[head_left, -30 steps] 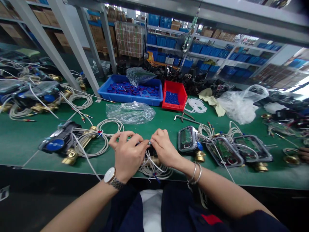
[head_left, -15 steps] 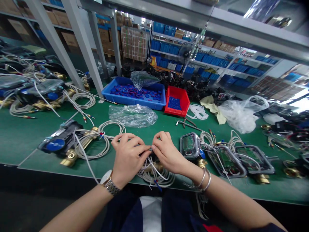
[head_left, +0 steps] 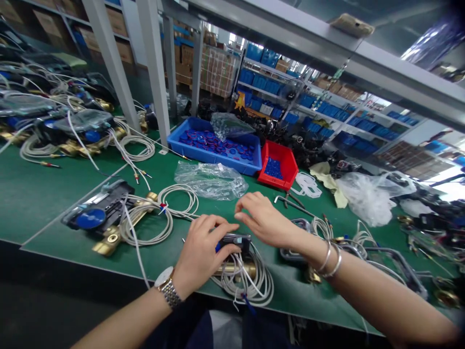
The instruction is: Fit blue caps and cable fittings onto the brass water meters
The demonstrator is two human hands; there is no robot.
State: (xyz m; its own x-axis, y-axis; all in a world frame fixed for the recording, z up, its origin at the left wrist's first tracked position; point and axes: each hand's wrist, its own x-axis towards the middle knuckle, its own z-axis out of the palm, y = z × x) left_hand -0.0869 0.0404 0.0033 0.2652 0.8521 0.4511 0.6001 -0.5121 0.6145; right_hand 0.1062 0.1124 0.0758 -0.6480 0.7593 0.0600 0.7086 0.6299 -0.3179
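Note:
My left hand (head_left: 203,252), with a watch at its wrist, grips the left end of a dark meter unit (head_left: 236,241) near the table's front edge. Under and beside that unit are a brass body (head_left: 250,269) and coiled pale cables (head_left: 267,286). My right hand (head_left: 265,218) is raised just above and to the right of the unit, fingers bent and apart from the thumb, with nothing visible in it. Another unit with a blue disc (head_left: 90,218) and brass fittings lies to the left.
Behind the hands are a clear plastic bag (head_left: 210,182), a blue tray (head_left: 225,164) of blue discs and a red bin (head_left: 278,182) of small blue parts. A hex key (head_left: 294,202) and further units lie to the right; metal posts (head_left: 154,68) stand behind.
My hands, earlier close together over the unit, have separated. The right hand has lifted up and away, uncovering the dark unit. The view has shifted somewhat.

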